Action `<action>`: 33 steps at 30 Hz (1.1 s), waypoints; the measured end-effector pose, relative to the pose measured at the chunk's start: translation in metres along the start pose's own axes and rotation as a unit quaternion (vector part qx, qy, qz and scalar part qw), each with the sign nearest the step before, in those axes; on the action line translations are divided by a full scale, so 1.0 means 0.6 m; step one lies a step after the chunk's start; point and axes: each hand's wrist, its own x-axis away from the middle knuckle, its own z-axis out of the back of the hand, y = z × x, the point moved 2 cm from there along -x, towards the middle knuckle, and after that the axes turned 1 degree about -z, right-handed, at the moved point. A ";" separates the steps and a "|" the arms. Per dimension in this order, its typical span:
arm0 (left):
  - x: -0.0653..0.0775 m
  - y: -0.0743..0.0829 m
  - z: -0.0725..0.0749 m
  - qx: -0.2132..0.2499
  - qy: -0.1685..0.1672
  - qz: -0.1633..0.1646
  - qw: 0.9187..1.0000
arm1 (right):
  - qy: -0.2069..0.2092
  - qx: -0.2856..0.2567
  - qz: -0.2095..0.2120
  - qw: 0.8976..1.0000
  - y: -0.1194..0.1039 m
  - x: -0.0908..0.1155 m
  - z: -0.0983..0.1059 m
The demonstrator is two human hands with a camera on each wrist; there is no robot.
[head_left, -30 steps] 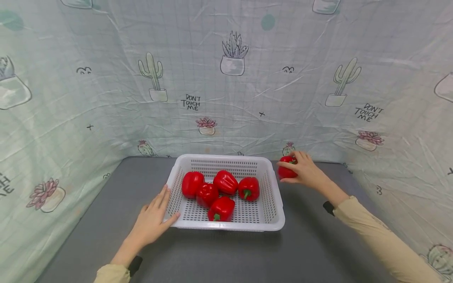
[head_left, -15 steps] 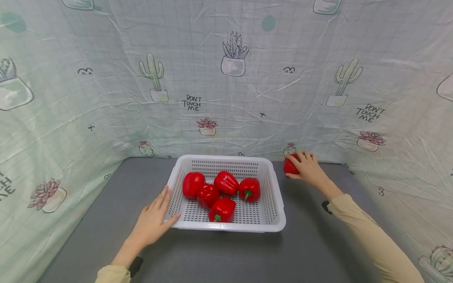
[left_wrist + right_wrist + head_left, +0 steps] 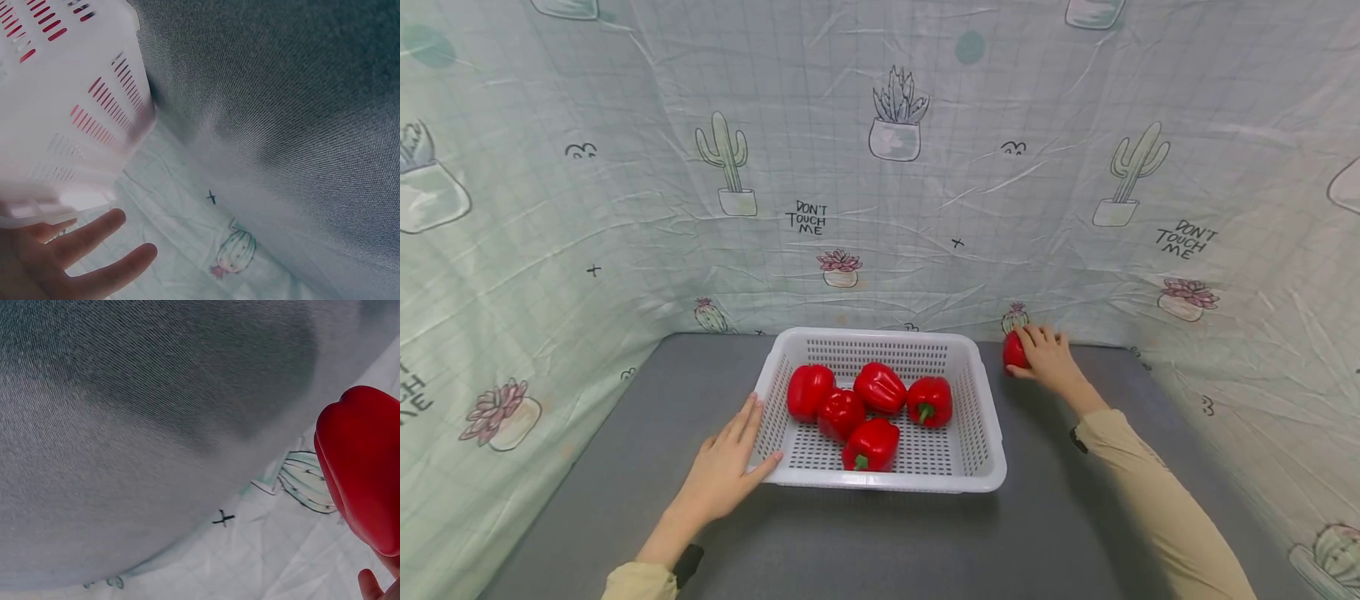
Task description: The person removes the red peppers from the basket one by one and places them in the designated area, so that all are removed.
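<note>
My right hand grips a red bell pepper to the right of the basket, toward the back of the table. Part of that bell pepper is hidden behind the hand; its smooth side shows large in the right wrist view. My left hand rests with straight, spread fingers against the left side of a white plastic basket, its thumb at the front rim. In the left wrist view, fingertips of the left hand appear beside the basket wall. Several red bell peppers lie inside the basket.
The basket stands on a dark grey tabletop. A pale cloth printed with cacti hangs behind the table and along both sides. Grey surface extends left, right and in front of the basket.
My right hand has shifted slightly right with the bell pepper and turned it, so its green stem no longer shows. The left hand and the basket keep their places.
</note>
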 end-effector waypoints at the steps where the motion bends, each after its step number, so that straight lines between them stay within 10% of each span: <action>1: 0.000 0.000 0.000 0.000 0.000 0.000 1.000 | -0.004 0.000 -0.002 1.000 0.000 0.000 -0.003; 33: 0.000 0.000 -0.002 0.006 0.003 0.001 1.000 | -0.066 -0.005 -0.034 0.997 0.003 -0.001 -0.044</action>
